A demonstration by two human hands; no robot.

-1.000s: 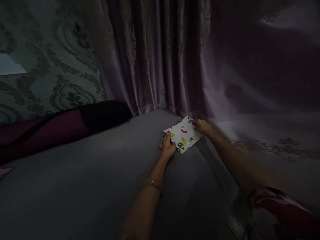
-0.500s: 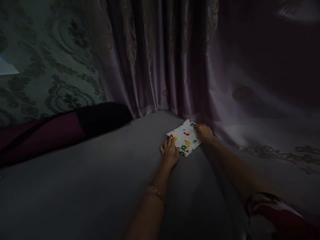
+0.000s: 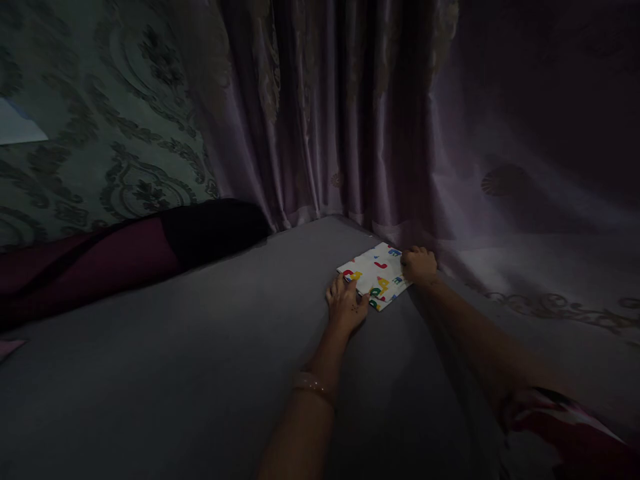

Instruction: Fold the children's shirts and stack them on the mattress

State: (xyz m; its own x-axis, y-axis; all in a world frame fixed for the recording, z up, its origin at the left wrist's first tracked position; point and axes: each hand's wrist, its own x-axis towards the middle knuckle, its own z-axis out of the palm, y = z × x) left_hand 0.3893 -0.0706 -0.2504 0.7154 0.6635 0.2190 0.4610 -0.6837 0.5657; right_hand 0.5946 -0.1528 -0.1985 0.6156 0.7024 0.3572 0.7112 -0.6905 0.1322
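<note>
One folded cloth (image 3: 376,272) (white, with coloured letters) lies flat on the grey surface (image 3: 200,347), just right of frame centre. Left hand (image 3: 347,307): grip loosely spread, touching the lower-left edge. Right hand (image 3: 419,265): fingers curled at the right end; whether its grip pinches cannot be told.

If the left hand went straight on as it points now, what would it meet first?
Most likely the white piece with colourful prints, since the left hand seems to touch its near left edge. The curtain stands farther along that line, though depth is hard to judge.
</note>
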